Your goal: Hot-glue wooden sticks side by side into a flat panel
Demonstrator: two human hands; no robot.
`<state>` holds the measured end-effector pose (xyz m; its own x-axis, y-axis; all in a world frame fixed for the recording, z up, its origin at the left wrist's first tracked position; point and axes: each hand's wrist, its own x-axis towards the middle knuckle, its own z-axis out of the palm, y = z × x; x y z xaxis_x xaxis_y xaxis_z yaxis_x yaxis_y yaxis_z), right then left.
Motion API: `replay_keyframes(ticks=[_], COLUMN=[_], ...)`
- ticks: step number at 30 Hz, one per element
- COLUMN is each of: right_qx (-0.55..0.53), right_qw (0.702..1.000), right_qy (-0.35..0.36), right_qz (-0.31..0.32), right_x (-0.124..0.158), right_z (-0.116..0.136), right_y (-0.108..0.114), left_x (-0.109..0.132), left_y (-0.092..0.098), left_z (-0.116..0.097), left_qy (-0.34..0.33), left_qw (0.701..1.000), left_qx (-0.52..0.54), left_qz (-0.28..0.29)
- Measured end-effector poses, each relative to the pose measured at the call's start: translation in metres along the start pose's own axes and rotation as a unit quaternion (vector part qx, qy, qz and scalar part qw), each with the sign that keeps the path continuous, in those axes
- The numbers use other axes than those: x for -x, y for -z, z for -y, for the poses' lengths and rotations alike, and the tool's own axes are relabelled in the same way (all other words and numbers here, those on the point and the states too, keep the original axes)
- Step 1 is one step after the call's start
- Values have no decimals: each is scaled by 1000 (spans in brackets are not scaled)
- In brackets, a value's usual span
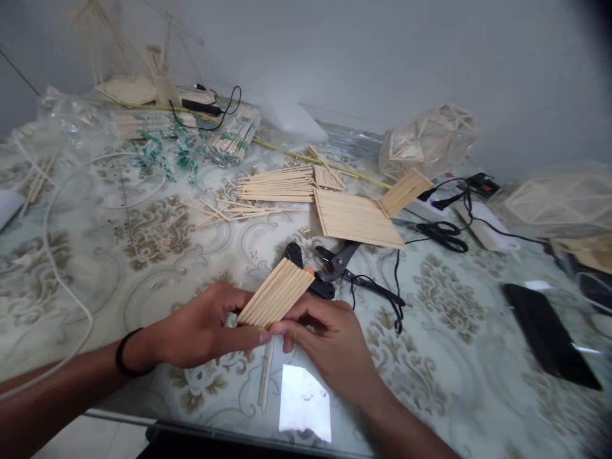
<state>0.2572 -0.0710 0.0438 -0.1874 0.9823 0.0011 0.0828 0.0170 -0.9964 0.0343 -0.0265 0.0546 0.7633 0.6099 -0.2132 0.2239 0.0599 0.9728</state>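
Observation:
Between my two hands, a small slatted panel of wooden sticks is held tilted above the table. My left hand grips its left and lower edge, thumb along the bottom. On the lower right side, my right hand pinches it with thumb and fingers. Just beyond the panel lie black-handled pliers and a black tool with a cord, partly hidden by the panel. A larger flat stick panel with a smaller upright piece joined to it lies farther back.
Loose sticks spread over the middle of the table. Wrapped stick bundles lie behind. Black scissors, a power strip and a phone sit rightward. A white cable runs at left. Stick-frame models stand along the wall.

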Motion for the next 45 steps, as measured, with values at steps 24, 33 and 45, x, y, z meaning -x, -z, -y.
replay_keyframes(ticks=[24,33,45], right_qx=[-176,-169,-162], right_qw=[978,982,982], right_qy=[-107,-90,-93], right_qz=[42,4,25], right_x=[1,-1,8], right_z=[-4,-4,-11], right_y=[-3,-4,-6], left_x=[-2,0,-1], left_y=[-3,-2,-3], left_z=[0,2,3], left_qy=[-7,4,-11], left_qw=[998,998,998], left_qx=[57,62,20], left_qz=[15,23,53])
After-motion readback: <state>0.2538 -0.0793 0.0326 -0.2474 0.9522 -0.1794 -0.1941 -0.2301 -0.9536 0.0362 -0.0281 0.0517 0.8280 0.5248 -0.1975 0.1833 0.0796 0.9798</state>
